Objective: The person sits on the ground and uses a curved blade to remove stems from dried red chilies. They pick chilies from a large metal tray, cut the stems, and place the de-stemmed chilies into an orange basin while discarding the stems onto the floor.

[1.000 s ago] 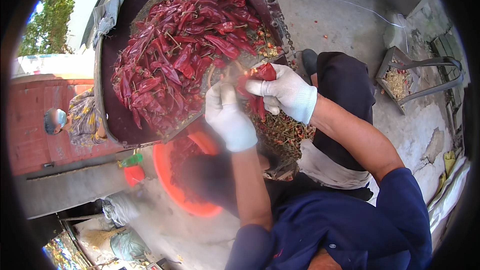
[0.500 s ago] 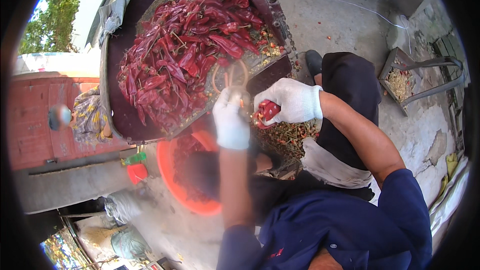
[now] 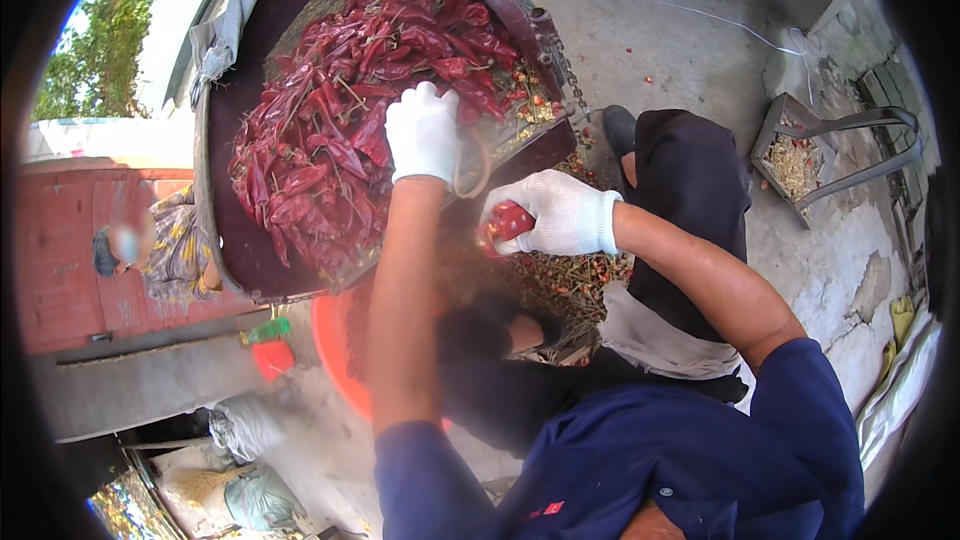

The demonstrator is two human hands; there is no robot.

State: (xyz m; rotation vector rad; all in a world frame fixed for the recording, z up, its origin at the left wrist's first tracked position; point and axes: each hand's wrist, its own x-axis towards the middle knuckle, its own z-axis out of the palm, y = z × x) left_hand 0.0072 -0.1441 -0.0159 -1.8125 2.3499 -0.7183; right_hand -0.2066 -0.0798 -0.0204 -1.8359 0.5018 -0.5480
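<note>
My left hand [image 3: 422, 135], in a white glove, is over the heap of dried red chillies [image 3: 330, 60] in the maroon metal container [image 3: 228, 240], fingers curled down; what they grip, if anything, is hidden. A pale curved loop [image 3: 476, 180] lies beside it, partly blurred. My right hand [image 3: 548, 215], also gloved, is below the container's near edge, closed on red chillies [image 3: 505, 228] above scattered stems and seeds [image 3: 575, 270].
An orange basin [image 3: 335, 340] is by my legs [image 3: 690, 160]. A metal scoop with a long handle [image 3: 790, 160] holds debris at right. Another person [image 3: 175, 240] in patterned clothing is at left. A red bucket [image 3: 272, 358] and sacks [image 3: 242, 425] are lower left.
My left hand has moved away from my right, up and left onto the chilli heap. My right hand has dropped lower and shifted slightly left since half a second ago, still holding chillies.
</note>
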